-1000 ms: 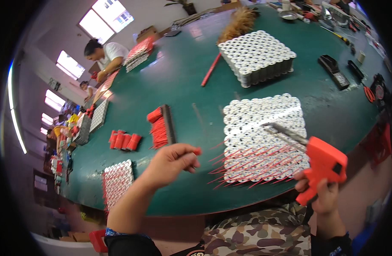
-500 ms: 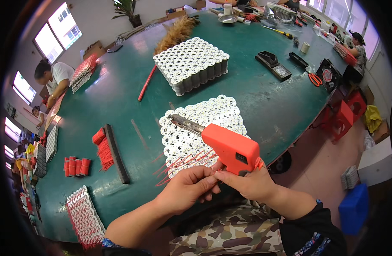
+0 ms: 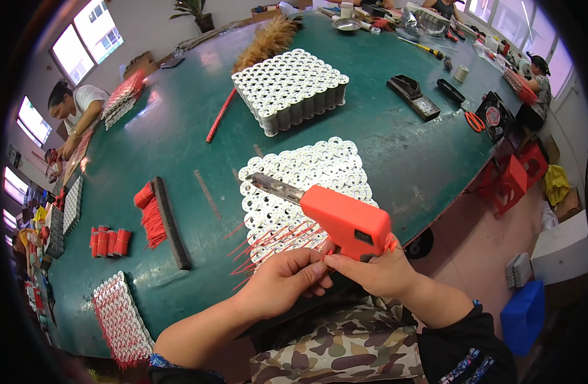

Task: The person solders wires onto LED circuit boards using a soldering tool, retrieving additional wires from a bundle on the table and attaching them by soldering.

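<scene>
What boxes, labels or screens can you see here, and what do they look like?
Cardboard box: far left side of the green table, brown, low and rectangular.
Blue box: on the floor at lower right, plain blue, blocky.
Small dark panel: on the side of the orange tool held in the right hand, rectangular; too small to make out.
No screens show.

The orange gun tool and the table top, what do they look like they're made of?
The gun tool body looks like matte orange plastic, evenly coloured, with a grey metal barrel in front. The table top seems a dark green painted or laminated board, faintly glossy with window glare.
</scene>
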`<state>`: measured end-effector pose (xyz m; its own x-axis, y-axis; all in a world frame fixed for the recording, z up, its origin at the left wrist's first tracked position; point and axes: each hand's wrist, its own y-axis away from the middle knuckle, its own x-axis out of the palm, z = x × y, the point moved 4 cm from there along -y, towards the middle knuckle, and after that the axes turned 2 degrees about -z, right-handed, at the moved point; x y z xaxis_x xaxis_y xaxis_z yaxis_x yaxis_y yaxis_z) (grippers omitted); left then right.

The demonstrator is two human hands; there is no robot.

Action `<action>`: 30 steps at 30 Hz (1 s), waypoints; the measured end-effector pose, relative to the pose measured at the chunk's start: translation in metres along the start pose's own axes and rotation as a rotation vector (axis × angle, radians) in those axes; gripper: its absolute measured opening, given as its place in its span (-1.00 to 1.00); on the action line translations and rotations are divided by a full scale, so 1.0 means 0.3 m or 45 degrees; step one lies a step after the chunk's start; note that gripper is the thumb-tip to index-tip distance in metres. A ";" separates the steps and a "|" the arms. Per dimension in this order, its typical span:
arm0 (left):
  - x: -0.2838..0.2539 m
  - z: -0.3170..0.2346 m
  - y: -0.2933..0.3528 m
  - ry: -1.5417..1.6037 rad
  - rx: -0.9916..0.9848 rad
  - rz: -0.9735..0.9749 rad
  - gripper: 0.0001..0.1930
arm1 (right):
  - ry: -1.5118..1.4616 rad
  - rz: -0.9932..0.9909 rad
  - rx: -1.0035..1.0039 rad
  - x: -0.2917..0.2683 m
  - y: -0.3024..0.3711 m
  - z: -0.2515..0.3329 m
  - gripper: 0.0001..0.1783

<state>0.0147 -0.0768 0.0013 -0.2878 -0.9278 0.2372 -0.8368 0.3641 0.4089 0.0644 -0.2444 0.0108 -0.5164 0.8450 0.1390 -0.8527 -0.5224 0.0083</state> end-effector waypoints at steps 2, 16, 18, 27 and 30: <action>0.008 -0.004 0.001 0.008 -0.002 -0.007 -0.74 | -0.015 -0.026 0.000 0.001 0.005 0.005 -0.39; 0.019 -0.010 0.007 -0.151 0.088 -0.069 -0.73 | 0.018 -0.006 -0.105 -0.006 0.014 -0.003 -0.31; 0.025 -0.015 0.011 -0.256 0.101 0.000 -0.74 | 0.202 0.035 -0.267 -0.004 0.015 0.014 -0.25; 0.016 -0.036 0.020 -0.350 0.152 -0.057 -0.77 | 0.379 -0.019 -0.379 -0.012 0.026 0.030 -0.37; -0.006 -0.011 0.013 -0.087 0.084 -0.012 -0.76 | 0.170 -0.058 -0.354 -0.039 0.020 0.019 -0.40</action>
<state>0.0136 -0.0735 0.0054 -0.3090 -0.9354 0.1719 -0.8679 0.3513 0.3511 0.0658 -0.2582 0.0148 -0.4672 0.8841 0.0135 -0.8548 -0.4477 -0.2623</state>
